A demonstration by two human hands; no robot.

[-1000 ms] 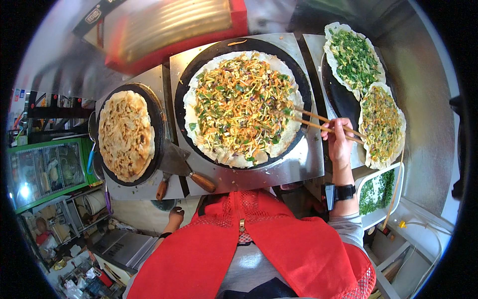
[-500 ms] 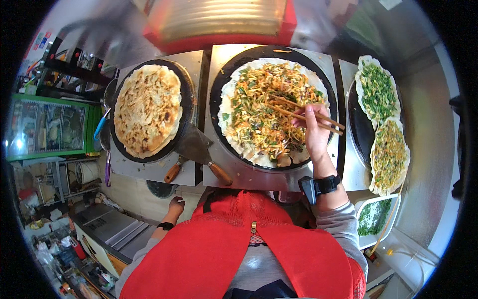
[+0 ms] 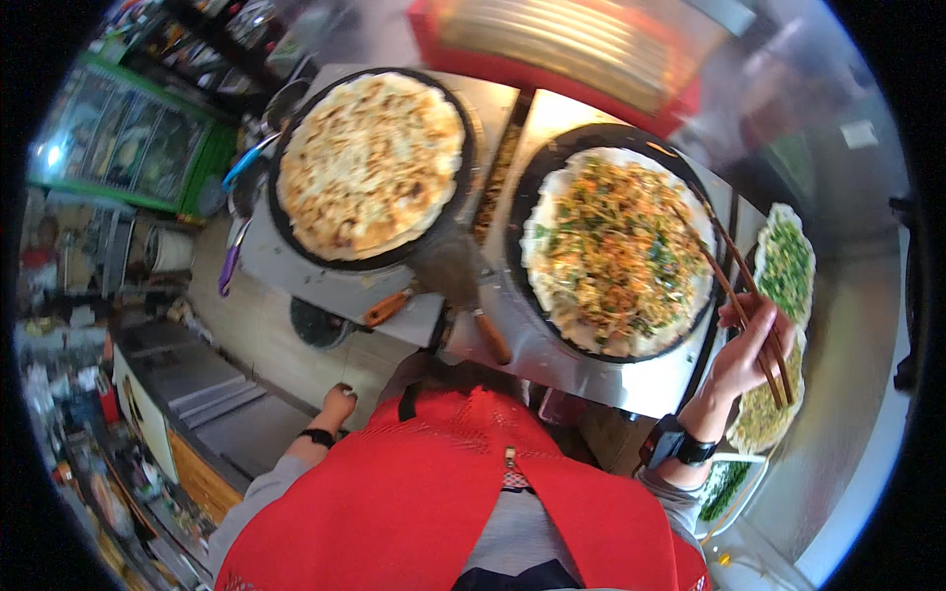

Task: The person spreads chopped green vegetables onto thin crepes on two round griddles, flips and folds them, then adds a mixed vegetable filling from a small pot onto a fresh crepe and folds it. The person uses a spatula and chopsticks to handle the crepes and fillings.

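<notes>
Leftmost, the left hand (image 3: 338, 402) hung low beside the red apron (image 3: 443, 492), below the counter edge, fingers curled in loosely; holding nothing that showed, though whether fully closed could not be told. A dark band sat on that wrist.

Above it, on the steel counter (image 3: 325, 286), stood a round black griddle (image 3: 296, 231) carrying a browned, plain flatbread (image 3: 370, 163) that nearly filled it. Just right of that griddle lay two spatulas (image 3: 458, 281) with wooden handles, blades overlapping, handles pointing down toward the person.

Next right, a second black griddle (image 3: 527, 187) held a pale flatbread covered with chopped greens and orange shreds (image 3: 616, 251).

Further right, the right hand (image 3: 744, 350) was closed around a pair of long wooden chopsticks (image 3: 734, 291), pinched between thumb and fingers. The tips reached up and left over the right rim of the topped flatbread; the butt ends ran down past the hand. A black watch (image 3: 680, 443) was on that wrist.

Beyond the hand, at the far right, two more topped flatbreads lay close together: one green-covered (image 3: 788, 266) above, one yellowish (image 3: 764, 419) below, partly behind the hand.
</notes>
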